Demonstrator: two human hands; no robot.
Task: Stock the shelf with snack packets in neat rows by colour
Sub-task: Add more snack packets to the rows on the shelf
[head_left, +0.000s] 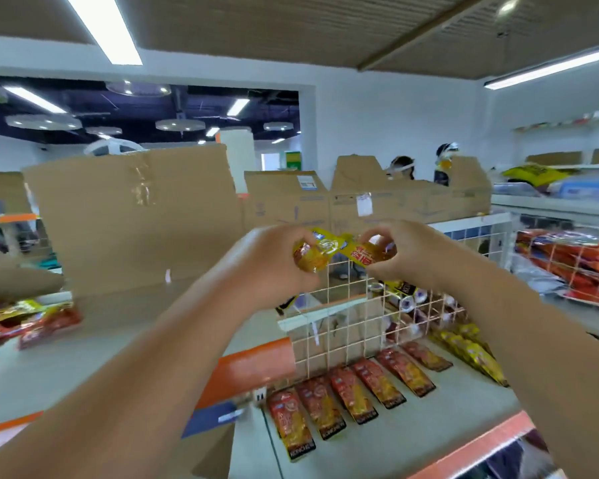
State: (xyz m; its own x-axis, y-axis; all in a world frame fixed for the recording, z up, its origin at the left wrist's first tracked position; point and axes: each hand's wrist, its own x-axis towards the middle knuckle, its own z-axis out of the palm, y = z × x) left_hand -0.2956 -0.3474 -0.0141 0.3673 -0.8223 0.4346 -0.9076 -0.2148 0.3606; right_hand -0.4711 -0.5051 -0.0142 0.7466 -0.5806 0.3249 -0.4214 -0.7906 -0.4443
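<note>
Both hands are raised above the shelf and hold a yellow snack packet (329, 252) between them. My left hand (274, 267) grips its left end, and my right hand (412, 254) pinches its right end. Below, a row of several red packets (353, 388) lies flat on the grey shelf (457, 409), running diagonally. A row of yellow packets (474, 354) lies at the right of them. A white wire grid divider (360, 326) stands behind the rows.
Tall cardboard boxes (135, 219) stand behind the shelf. Loose red and yellow packets (25, 319) lie on the left counter. Orange bags (574, 261) fill a wire rack at right. Two people (403, 167) stand behind the boxes. An orange shelf edge (253, 368) runs below my left arm.
</note>
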